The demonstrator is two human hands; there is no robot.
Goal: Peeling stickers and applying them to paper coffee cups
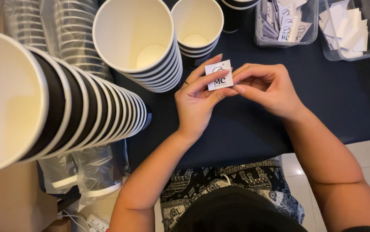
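A small white square sticker (219,74) with a dark printed logo is held up over the dark blue tablecloth (331,99). My left hand (198,101) pinches it from the left with thumb and fingers. My right hand (267,88) meets it from the right, fingertips at the sticker's lower right edge. Both hands hover just in front of the nearest stack of black paper cups (140,43) with white insides.
A second cup stack (197,30) stands behind, and a long tilted stack (56,107) leans in from the left. Two clear plastic tubs at the back hold printed stickers (286,23) and white paper backings (348,30). Bagged cups (60,30) lie at the far left.
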